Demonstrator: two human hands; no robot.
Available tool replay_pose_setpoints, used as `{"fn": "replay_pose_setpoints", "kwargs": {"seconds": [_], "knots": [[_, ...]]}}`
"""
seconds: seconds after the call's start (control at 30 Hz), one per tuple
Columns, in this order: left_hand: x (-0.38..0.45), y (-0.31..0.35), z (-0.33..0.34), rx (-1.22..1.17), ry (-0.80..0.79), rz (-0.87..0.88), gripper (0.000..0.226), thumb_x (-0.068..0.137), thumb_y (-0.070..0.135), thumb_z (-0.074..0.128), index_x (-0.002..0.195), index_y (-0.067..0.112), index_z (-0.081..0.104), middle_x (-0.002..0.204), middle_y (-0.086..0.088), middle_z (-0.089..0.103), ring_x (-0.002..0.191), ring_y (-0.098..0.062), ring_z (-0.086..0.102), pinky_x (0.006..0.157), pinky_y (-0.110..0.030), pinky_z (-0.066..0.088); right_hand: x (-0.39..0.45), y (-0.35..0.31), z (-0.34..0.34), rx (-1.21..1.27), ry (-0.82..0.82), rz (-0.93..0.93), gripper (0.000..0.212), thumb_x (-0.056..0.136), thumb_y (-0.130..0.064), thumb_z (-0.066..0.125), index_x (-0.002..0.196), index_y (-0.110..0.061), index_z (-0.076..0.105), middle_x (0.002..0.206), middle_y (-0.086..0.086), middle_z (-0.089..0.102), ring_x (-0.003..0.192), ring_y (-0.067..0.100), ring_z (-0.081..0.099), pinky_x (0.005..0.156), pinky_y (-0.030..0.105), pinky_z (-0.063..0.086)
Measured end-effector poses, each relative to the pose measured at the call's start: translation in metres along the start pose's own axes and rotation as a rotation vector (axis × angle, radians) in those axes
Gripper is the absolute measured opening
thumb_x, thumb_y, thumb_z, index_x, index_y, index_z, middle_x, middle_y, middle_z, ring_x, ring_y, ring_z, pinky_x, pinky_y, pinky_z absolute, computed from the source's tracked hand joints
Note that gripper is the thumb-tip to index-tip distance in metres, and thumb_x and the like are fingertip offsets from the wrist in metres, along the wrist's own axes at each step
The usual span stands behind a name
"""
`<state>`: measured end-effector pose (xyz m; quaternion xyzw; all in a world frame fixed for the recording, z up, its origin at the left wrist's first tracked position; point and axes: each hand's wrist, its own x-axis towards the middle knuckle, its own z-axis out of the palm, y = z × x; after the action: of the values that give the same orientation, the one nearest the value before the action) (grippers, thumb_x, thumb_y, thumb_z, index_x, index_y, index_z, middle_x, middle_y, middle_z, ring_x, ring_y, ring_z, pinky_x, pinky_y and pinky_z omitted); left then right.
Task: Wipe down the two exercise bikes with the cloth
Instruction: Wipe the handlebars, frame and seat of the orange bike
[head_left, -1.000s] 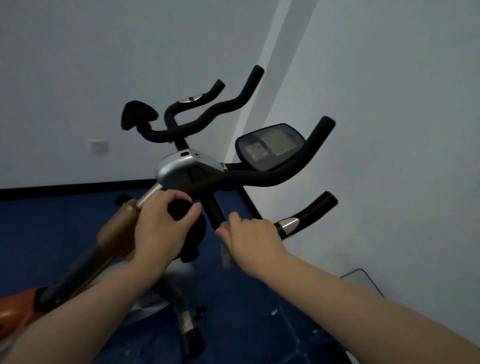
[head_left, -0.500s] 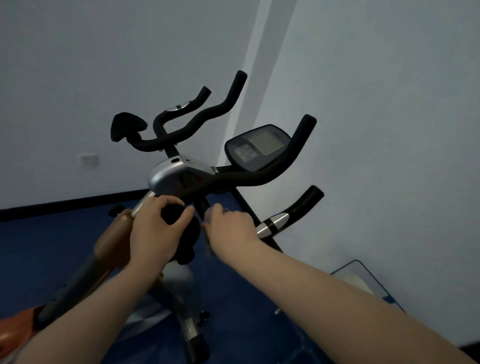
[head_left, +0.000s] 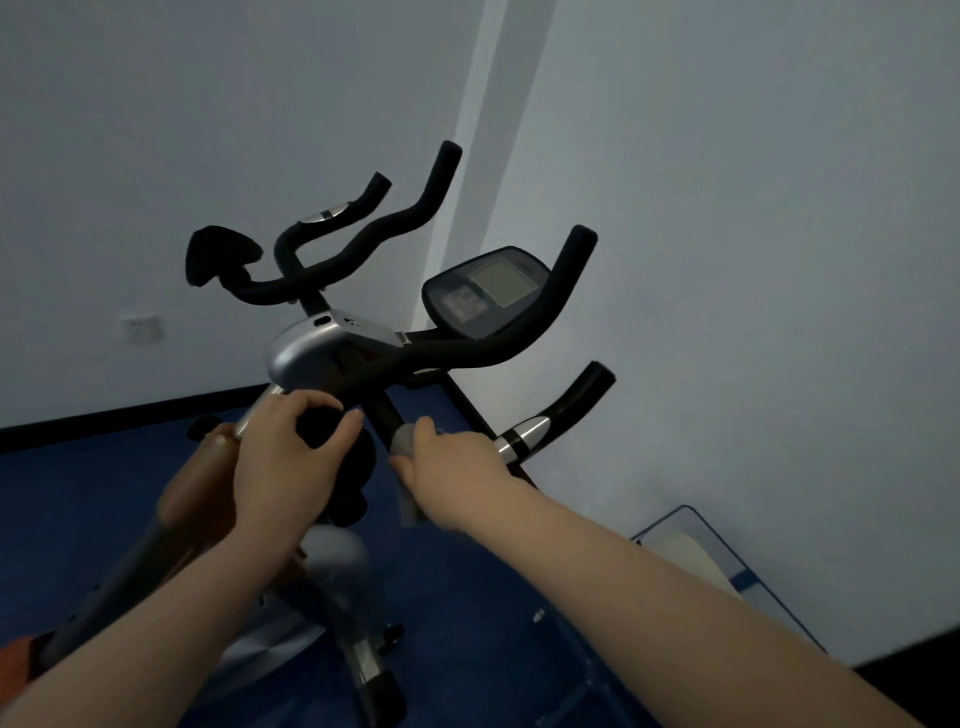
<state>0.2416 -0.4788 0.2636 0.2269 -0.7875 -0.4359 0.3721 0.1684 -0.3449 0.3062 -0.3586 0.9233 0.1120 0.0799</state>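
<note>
The cloth (head_left: 404, 441) is sitting bunched and grey against the black handlebar stem (head_left: 383, 415) of the near exercise bike (head_left: 332, 353), just below the silver housing where the bars are meeting. A strip of it is hanging down under the hand, blurred. The right hand (head_left: 452, 462) is gripping the cloth, fingers curled round it and pressing it to the stem; how tightly it is pinching cannot be told.

Just beside the stem, on its left, the left hand (head_left: 291, 452) is wrapping a black knob (head_left: 324, 428) — thumb on one side, fingers curled over the top, holding it.

Above the stem, the black handlebar (head_left: 498, 348) is sweeping right and upward, and the console (head_left: 485, 291) with its grey screen is sitting behind that bar. Lower and to the right of the stem, a second grip with a silver band (head_left: 524, 434) is angling upward. Down and left of the stem, the frame tube — brown and dark grey (head_left: 176, 499) — is running toward the lower left corner.

Behind the stem, the handlebars of the second bike (head_left: 363, 244) are standing against the white wall (head_left: 753, 260). The floor (head_left: 93, 493) under both machines is showing dark blue.
</note>
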Motion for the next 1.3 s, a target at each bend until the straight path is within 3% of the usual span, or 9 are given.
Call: {"fn": "replay_pose_setpoints", "kwargs": {"seconds": [0.13,0.3,0.5,0.7,0.9,1.0,1.13,1.2,1.3], "knots": [[0.001,-0.001,0.003,-0.011,0.019,-0.027,0.014,0.082,0.036,0.072,0.09,0.027,0.064,0.087,0.019,0.05,0.086,0.0,0.047,0.07,-0.014,0.032,0.018,-0.01,-0.01,0.003,-0.035,0.066,0.049,0.102,-0.04,0.04,0.139,-0.008,0.03,0.124,0.015,0.054,0.111,0.032,0.055,0.07,0.035,0.036],[0.001,-0.004,0.001,-0.011,0.001,0.001,0.014,0.083,0.035,0.072,0.09,0.027,0.064,0.089,0.014,0.054,0.088,-0.001,0.049,0.071,-0.017,0.035,0.039,-0.011,-0.03,0.026,-0.19,-0.085,0.065,0.096,-0.017,0.054,0.151,-0.022,0.02,0.14,0.02,0.033,0.124,0.042,0.044,0.085,0.046,0.044],[0.0,-0.002,0.002,-0.015,0.004,-0.024,0.015,0.083,0.036,0.072,0.092,0.025,0.065,0.094,0.009,0.056,0.089,-0.001,0.048,0.07,-0.012,0.032,0.012,-0.006,0.002,0.073,0.026,0.063,0.042,0.104,-0.042,0.031,0.128,-0.008,0.035,0.113,0.014,0.062,0.101,0.03,0.06,0.065,0.034,0.034],[0.001,-0.002,0.002,-0.014,0.006,-0.019,0.013,0.083,0.035,0.071,0.09,0.028,0.063,0.088,0.019,0.052,0.085,0.001,0.048,0.068,-0.017,0.034,0.034,-0.014,-0.019,-0.016,-0.035,-0.043,0.061,0.092,-0.019,0.059,0.145,-0.013,0.029,0.13,0.015,0.044,0.115,0.036,0.05,0.072,0.04,0.039],[0.0,-0.003,0.0,-0.023,-0.01,-0.009,0.013,0.084,0.035,0.071,0.091,0.027,0.064,0.089,0.016,0.053,0.087,0.004,0.046,0.071,-0.012,0.032,0.016,-0.009,0.0,0.06,0.076,0.048,0.038,0.103,-0.035,0.037,0.131,-0.009,0.037,0.119,0.014,0.055,0.102,0.032,0.058,0.064,0.035,0.032],[0.001,-0.004,0.003,-0.023,0.01,-0.026,0.013,0.083,0.036,0.072,0.09,0.028,0.064,0.09,0.015,0.054,0.085,0.001,0.048,0.069,-0.014,0.034,0.013,-0.006,0.006,0.091,0.097,0.061,0.042,0.105,-0.044,0.025,0.123,-0.008,0.039,0.108,0.013,0.063,0.094,0.029,0.061,0.058,0.033,0.027],[0.001,-0.004,0.004,-0.018,0.026,-0.023,0.011,0.083,0.035,0.072,0.087,0.031,0.062,0.087,0.019,0.053,0.086,0.013,0.049,0.067,-0.015,0.033,0.029,-0.011,-0.01,0.073,-0.005,0.06,0.045,0.102,-0.037,0.041,0.137,-0.01,0.035,0.122,0.015,0.053,0.111,0.033,0.054,0.064,0.036,0.035],[0.001,-0.004,0.004,-0.021,0.024,-0.013,0.012,0.083,0.032,0.073,0.087,0.031,0.062,0.085,0.022,0.053,0.086,0.019,0.047,0.069,-0.012,0.032,0.032,-0.013,-0.018,0.016,-0.093,-0.025,0.061,0.096,-0.024,0.055,0.148,-0.017,0.024,0.128,0.015,0.042,0.113,0.036,0.049,0.068,0.039,0.039],[-0.001,-0.002,0.001,-0.017,0.0,0.001,0.011,0.084,0.033,0.072,0.089,0.03,0.063,0.086,0.02,0.054,0.087,0.021,0.046,0.069,-0.01,0.03,0.024,-0.016,-0.017,0.057,-0.041,0.037,0.05,0.1,-0.028,0.047,0.144,-0.014,0.029,0.129,0.014,0.046,0.112,0.033,0.051,0.068,0.037,0.037]]}}
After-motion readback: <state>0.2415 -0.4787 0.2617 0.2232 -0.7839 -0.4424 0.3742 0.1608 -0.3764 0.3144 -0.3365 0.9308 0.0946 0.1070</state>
